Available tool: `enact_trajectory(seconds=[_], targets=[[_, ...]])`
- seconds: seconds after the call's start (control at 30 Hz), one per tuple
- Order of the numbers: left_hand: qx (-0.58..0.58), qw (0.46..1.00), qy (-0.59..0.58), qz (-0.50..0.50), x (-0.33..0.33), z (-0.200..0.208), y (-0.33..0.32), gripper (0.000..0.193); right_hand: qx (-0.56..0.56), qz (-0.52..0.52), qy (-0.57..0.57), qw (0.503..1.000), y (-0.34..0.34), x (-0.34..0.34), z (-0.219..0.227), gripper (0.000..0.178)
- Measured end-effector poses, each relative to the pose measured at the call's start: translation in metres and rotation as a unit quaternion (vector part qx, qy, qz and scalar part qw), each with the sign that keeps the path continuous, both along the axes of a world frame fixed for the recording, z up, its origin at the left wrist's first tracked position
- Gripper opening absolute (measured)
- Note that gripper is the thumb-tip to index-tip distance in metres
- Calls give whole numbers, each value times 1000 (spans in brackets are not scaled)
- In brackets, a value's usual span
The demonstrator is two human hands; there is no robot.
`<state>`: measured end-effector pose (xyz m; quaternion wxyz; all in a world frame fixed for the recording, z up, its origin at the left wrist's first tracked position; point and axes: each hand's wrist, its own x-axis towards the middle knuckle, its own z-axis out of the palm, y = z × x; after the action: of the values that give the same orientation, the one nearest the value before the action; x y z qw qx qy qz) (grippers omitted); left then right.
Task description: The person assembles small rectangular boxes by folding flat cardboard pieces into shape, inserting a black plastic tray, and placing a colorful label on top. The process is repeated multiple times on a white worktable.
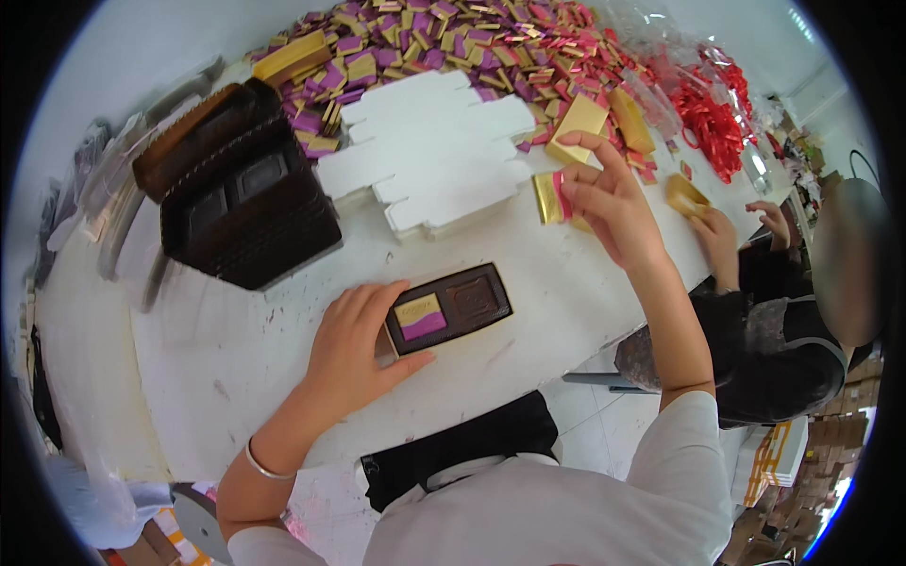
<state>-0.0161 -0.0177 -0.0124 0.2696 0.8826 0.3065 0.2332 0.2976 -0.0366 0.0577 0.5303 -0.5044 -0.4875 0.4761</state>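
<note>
My left hand [347, 341] grips the left end of a small box [455, 338], fingers along its far side and thumb along its near side. A dark brown two-compartment tray lies inside. A gold and purple wrapped piece [420, 317] fills the left compartment; the right compartment [474, 296] shows only bare brown moulding. Above and to the right of the box, my right hand [609, 208] pinches a flat gold and pink wrapped piece [549, 199] between thumb and fingers. Beyond it lies a gold box [580, 123], apart from the hand.
Stacked dark brown trays [250, 203] stand at left. White flat cartons [434, 146] lie at the middle back, before a heap of wrapped pieces [406, 42]. Red ribbons [713, 113] are piled back right. At right, a co-worker's hand [715, 241] touches a gold tray [686, 193].
</note>
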Motion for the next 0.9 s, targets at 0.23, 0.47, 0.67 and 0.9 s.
enact_trajectory(seconds=[0.23,0.47,0.67,0.9], targets=[[24,1000,5,6,5,2,-6,68,30,44,-122,991,-48,-61,-40,22],[50,998,2,24,5,-1,-12,71,205,98,-485,845,-59,-65,-36,26],[51,999,-7,5,6,-1,-11,69,200,74,-479,851,-54,-63,-47,23],[19,1000,-6,-6,8,2,-6,67,101,78,-324,938,-33,-68,-59,21]])
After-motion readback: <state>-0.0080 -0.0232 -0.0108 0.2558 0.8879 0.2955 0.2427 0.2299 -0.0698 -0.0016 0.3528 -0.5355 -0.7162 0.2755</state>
